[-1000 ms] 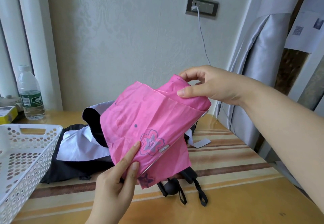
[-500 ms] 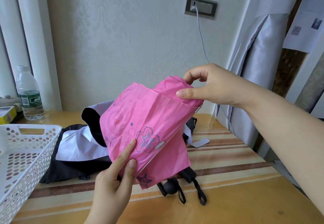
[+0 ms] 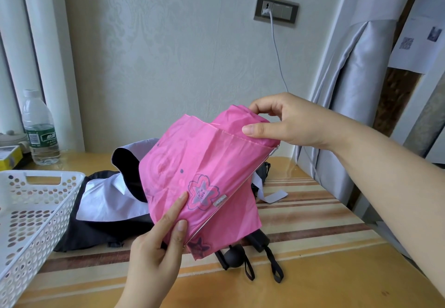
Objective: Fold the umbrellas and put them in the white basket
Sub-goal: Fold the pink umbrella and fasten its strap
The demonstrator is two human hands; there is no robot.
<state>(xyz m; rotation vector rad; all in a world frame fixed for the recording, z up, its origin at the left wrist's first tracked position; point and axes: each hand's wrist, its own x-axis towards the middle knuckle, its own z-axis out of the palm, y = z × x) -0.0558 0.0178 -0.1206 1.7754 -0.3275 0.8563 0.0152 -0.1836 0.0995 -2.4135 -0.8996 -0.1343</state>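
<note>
While the white basket (image 3: 36,201) sits at the near left edge of the striped wooden table (image 3: 313,271), a water bottle (image 3: 39,128) stands behind it at the far left, against the wall. Just right of the basket lies a black and white umbrella (image 3: 103,201), collapsed in a loose heap on the table, with its black handle (image 3: 233,258) and wrist straps poking out toward the near side, under the pink one.

The pink umbrella (image 3: 204,177) is held up in the air above that heap, tilted from lower left to upper right (a flower print shows on its near panel). The left hand (image 3: 159,250) grips its lower end, with the thumb and a finger pressed on the fabric. The right hand (image 3: 289,121) pinches the upper end, thumb on the near side and curled fingers over the top fold of the canopy. A metal rib edge runs along the right side of the fabric between the two hands.

On the far wall, a socket (image 3: 277,10) has a white cable plugged in, and grey curtains (image 3: 349,78) hang at the right.
</note>
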